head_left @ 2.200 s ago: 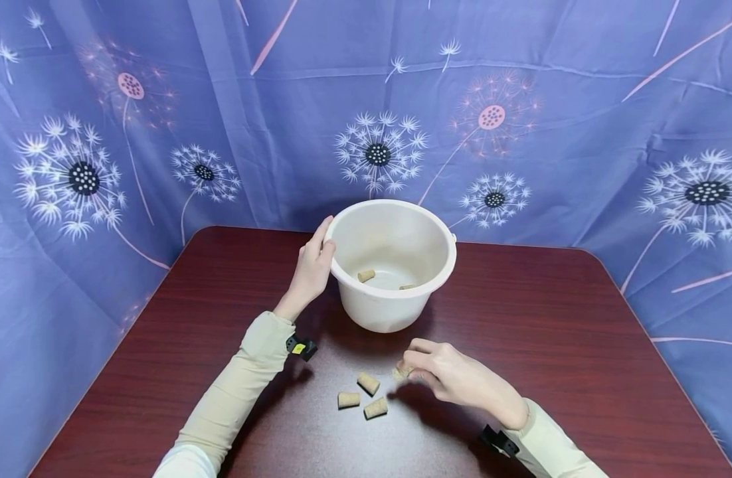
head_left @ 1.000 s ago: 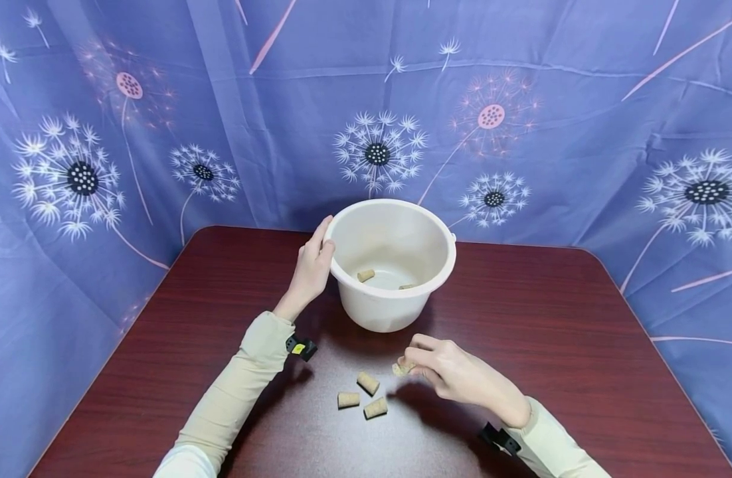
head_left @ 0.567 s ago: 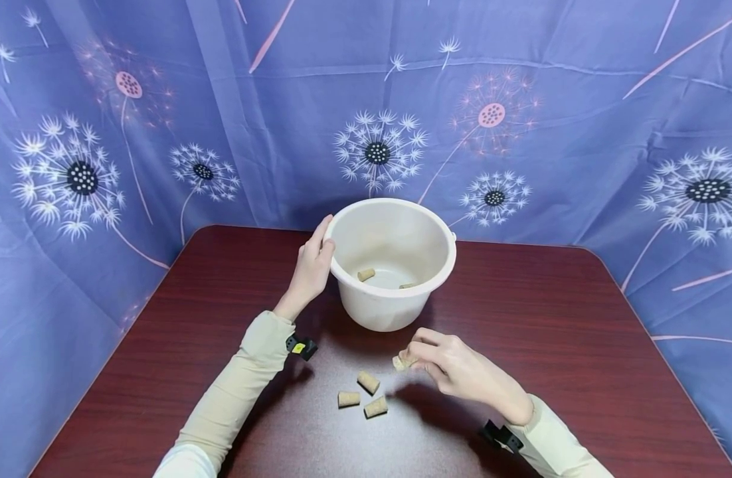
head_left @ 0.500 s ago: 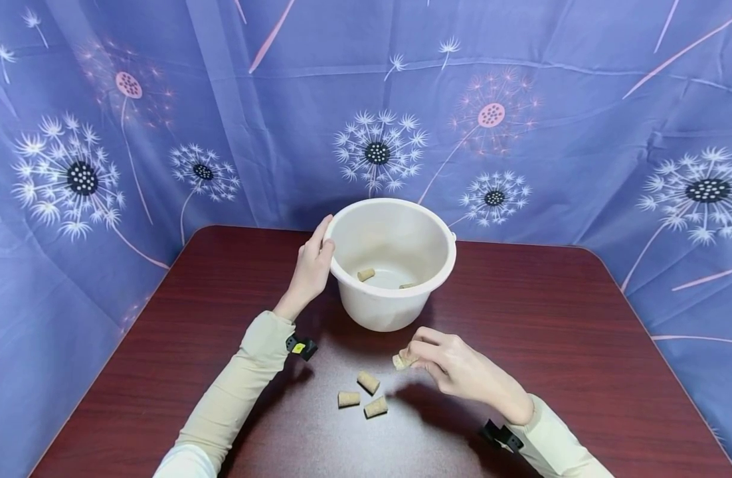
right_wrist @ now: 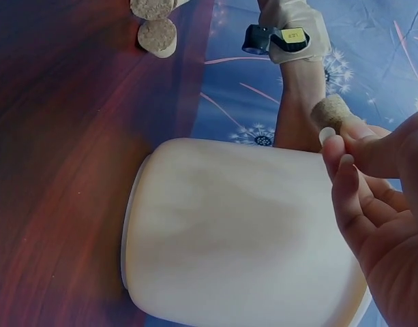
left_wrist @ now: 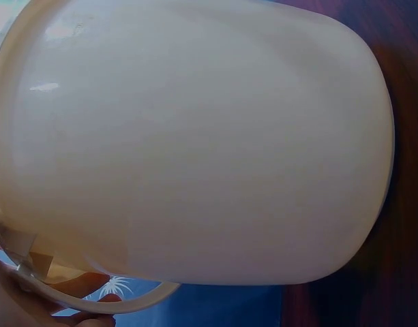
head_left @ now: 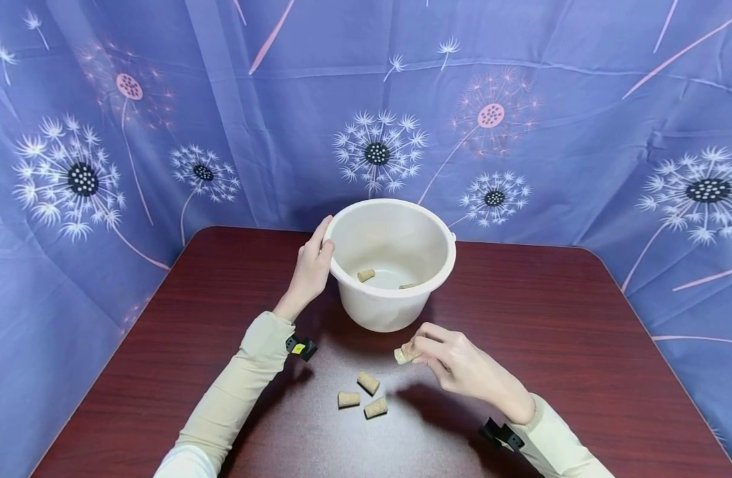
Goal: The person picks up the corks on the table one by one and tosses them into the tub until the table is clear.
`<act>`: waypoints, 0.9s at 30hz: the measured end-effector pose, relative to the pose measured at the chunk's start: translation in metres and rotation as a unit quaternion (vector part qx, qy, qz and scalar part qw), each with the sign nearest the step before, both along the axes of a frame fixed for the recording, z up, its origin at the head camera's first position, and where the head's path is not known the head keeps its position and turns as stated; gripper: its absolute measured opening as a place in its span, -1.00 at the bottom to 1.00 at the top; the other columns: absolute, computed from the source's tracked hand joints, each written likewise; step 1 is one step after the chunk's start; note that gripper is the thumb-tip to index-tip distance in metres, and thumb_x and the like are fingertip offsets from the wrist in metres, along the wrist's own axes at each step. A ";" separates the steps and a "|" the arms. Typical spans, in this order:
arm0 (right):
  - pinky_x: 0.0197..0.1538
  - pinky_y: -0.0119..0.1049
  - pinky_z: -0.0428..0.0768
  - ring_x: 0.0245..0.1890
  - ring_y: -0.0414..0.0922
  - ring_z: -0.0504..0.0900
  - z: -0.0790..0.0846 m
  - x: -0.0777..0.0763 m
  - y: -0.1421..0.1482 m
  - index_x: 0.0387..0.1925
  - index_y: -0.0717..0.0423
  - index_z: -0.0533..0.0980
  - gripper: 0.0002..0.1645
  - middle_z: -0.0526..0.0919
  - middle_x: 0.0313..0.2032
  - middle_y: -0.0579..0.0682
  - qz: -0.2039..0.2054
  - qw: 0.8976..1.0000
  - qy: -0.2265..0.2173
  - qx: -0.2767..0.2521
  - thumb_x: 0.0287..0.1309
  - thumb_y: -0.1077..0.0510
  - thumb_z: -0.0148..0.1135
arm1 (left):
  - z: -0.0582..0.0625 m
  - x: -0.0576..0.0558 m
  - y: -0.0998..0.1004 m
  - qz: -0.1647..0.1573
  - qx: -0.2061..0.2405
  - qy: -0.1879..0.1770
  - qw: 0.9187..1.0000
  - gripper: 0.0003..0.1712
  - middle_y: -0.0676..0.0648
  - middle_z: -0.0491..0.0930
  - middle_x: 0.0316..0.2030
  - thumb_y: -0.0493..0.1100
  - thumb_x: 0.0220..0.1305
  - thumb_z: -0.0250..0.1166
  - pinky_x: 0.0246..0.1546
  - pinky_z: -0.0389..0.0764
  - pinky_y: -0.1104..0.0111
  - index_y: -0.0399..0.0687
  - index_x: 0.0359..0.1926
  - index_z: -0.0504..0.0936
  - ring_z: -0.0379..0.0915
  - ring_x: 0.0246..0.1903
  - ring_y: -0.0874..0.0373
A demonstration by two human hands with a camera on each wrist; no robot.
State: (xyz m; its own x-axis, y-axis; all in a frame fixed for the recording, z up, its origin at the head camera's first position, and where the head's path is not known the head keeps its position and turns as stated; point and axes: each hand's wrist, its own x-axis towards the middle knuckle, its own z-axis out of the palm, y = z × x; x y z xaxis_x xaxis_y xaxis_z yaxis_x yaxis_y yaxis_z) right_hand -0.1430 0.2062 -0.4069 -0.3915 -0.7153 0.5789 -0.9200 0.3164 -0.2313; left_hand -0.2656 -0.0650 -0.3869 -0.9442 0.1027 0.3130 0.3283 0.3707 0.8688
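Observation:
A white plastic bucket (head_left: 380, 312) stands upright on the table, holding a cork (head_left: 366, 275) and a second one (head_left: 407, 286) partly hidden by its near rim. My left hand (head_left: 309, 269) grips the bucket's left side at the rim. In the left wrist view its fingers lie around the bucket's pale handle (left_wrist: 154, 298). Between thumb and fingertips, my right hand (head_left: 461, 368) pinches a cork (head_left: 404, 354) above the table, in front of the bucket. Three more corks lie together left of that hand: one at the back (head_left: 368, 383), one left (head_left: 349, 399), one nearest (head_left: 376, 407).
The dark red wooden table (head_left: 539, 299) has rounded far corners. Behind and beside it hangs a blue cloth (head_left: 270, 133) printed with dandelions. Black cameras are strapped to the left wrist (head_left: 301, 347) and the right wrist (head_left: 501, 436).
My right hand has lifted the pinched cork slightly up and toward the bucket. The left hand, the bucket and the loose corks stay where they were.

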 end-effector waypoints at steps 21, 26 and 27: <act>-0.24 -0.55 0.52 -0.32 -0.28 0.58 0.003 -0.001 -0.001 -0.36 0.12 0.53 -0.79 0.56 -0.29 -0.11 -0.009 0.999 0.028 -0.034 0.34 0.26 -0.02 | 0.000 0.001 0.000 0.004 -0.006 0.001 1.000 -0.36 -0.19 0.29 0.38 -0.15 0.38 -0.15 0.07 0.53 0.04 -0.06 0.47 0.17 0.45 0.18 -0.09; -0.25 -0.55 0.52 -0.32 -0.28 0.58 0.003 -0.003 -0.002 -0.37 0.14 0.53 -0.71 0.56 -0.29 -0.09 0.000 0.998 0.046 -0.050 0.40 0.20 -0.09 | 0.000 0.000 0.000 0.003 -0.005 0.002 1.000 -0.36 -0.19 0.30 0.38 -0.15 0.38 -0.15 0.06 0.53 0.05 -0.06 0.47 0.17 0.46 0.16 -0.07; -0.25 -0.55 0.52 -0.32 -0.27 0.58 0.003 -0.003 -0.002 -0.37 0.15 0.53 -0.75 0.56 -0.28 -0.09 0.001 0.997 0.047 -0.053 0.38 0.23 -0.06 | 0.000 0.000 0.000 0.003 -0.006 0.003 1.000 -0.36 -0.19 0.30 0.38 -0.15 0.38 -0.15 0.05 0.54 0.05 -0.06 0.47 0.17 0.47 0.15 -0.07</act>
State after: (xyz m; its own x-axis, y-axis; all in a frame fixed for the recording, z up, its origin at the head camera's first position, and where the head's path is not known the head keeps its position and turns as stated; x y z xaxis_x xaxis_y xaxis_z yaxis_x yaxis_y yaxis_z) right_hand -0.1460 0.2038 -0.4034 -0.3296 -0.6489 0.6858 -0.9402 0.2922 -0.1754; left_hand -0.2654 -0.0645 -0.3868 -0.9427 0.1003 0.3181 0.3317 0.3824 0.8624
